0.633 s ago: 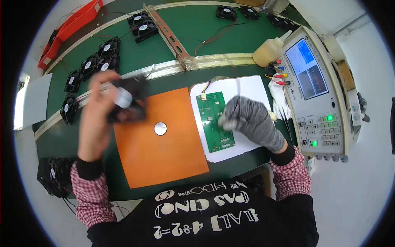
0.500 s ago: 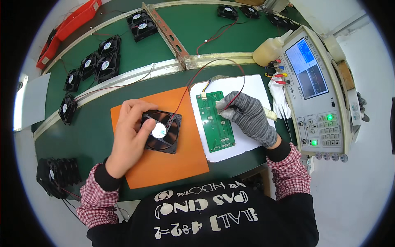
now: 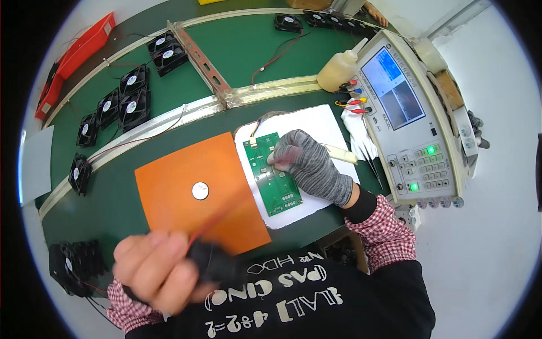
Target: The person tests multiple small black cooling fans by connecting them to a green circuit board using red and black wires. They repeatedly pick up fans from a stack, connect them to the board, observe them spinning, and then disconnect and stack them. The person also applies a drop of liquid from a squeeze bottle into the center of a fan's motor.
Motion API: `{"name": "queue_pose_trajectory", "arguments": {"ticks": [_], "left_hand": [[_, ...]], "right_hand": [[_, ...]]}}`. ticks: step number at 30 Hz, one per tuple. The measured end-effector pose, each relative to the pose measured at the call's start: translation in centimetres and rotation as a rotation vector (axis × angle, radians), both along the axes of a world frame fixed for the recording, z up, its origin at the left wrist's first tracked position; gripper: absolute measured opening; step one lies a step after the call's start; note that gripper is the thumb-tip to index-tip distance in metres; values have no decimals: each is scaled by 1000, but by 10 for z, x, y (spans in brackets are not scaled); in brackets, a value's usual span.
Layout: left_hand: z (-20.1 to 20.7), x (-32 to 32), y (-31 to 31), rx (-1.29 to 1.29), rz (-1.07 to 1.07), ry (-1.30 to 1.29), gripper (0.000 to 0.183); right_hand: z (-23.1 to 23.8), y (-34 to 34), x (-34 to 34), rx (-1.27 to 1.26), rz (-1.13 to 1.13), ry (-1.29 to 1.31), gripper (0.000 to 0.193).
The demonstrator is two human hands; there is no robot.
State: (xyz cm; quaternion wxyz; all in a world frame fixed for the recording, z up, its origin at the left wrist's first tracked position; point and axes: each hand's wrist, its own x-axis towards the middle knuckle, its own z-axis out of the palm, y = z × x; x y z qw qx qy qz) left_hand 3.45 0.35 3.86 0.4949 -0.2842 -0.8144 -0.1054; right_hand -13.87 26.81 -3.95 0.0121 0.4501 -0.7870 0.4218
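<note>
Black fan is now off the orange sheet, apparently finished there, clasped in the left hand; the right hand pinches, contents unclear.

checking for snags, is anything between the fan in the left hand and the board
Nothing upright shows between fan and board: just the orange sheet, the white card under the board, and a blurred red wire. The right hand overlaps the board's edge.

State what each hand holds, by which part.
Bare left hand: a blurred black plastic fan, gripped by one side. Grey-gloved right hand, over the green rectangular circuit board: cannot tell whether it holds anything.
</note>
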Motion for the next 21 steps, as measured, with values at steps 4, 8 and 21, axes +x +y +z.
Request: {"name": "queue_pose_trajectory", "arguments": {"ticks": [4,8,21], "left_hand": [[35,20,-11,982,-935,-1196,29],[32,17,-28,809,-684,-1046,51],[-10,-202,-37,275,199,-245,63]], "right_hand": [[0,-5,-2,10,29,-3,12],[-4,-4,-5,-29,44,51,12],[-2,-3,1,-208,49,-39,19]]}}
